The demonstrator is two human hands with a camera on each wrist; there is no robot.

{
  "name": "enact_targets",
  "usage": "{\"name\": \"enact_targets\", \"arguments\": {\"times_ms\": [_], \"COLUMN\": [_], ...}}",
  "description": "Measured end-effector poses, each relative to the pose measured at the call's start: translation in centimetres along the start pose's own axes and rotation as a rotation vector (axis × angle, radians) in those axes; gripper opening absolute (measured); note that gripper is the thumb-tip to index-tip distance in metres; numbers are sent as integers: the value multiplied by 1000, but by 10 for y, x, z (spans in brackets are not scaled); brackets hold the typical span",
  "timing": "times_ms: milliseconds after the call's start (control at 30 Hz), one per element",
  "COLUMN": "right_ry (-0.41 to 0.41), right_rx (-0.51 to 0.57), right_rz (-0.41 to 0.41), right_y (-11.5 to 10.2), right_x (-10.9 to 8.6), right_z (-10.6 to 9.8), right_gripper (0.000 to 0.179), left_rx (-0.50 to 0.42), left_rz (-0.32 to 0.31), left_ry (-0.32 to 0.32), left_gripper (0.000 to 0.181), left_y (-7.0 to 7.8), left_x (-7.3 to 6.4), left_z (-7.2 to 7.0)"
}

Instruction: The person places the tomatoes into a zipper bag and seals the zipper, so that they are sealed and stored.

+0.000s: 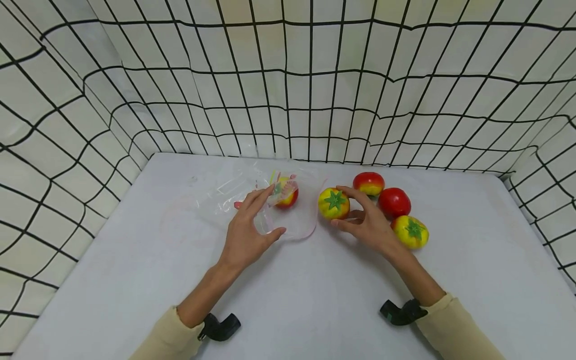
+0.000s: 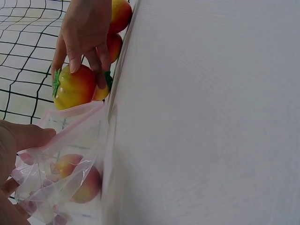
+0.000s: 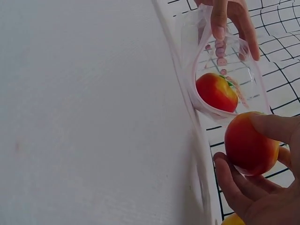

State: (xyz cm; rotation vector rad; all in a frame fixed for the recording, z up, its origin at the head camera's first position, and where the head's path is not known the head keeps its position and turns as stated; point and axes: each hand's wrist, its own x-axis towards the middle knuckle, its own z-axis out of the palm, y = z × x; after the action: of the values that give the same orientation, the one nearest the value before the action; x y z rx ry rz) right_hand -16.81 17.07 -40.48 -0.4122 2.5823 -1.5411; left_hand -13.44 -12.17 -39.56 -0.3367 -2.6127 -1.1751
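My left hand [image 1: 246, 232] holds a clear zip bag [image 1: 299, 227] by its mouth, thumb and fingers spread wide. Inside the bag lies a red-and-yellow tomato [image 3: 215, 91], partly behind printed plastic in the head view. Just right of the bag, my right hand [image 1: 371, 225] grips another tomato [image 1: 333, 202] between thumb and fingers, its green star-shaped calyx showing. In the right wrist view, this held tomato [image 3: 251, 145] is close to the bag's pink-edged opening [image 3: 199, 101]. The left wrist view shows the thumb [image 2: 42, 136] on the bag's rim.
Right of the right hand lie three more tomatoes: one at the back [image 1: 369, 182], a red one [image 1: 394, 202] and a yellow one [image 1: 411, 231] beside the right wrist. Black netting [image 1: 310, 72] surrounds the white table [image 1: 306, 300] at the back and sides.
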Motion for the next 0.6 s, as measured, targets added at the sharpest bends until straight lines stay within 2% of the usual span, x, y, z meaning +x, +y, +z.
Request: {"name": "enact_targets", "arguments": {"times_ms": [300,600], "right_ry": [-32,-66], "right_rx": [100,140], "right_rz": [-19,-32], "right_y": [-2,-6], "right_x": [-2,-3], "right_z": [1,1], "right_gripper": [81,79], "left_rx": [4,6], "left_rz": [-7,6], "left_ry": [-1,4], "left_gripper": [91,92], "left_y": [0,0], "left_x": [1,0], "left_z": [1,1]}}
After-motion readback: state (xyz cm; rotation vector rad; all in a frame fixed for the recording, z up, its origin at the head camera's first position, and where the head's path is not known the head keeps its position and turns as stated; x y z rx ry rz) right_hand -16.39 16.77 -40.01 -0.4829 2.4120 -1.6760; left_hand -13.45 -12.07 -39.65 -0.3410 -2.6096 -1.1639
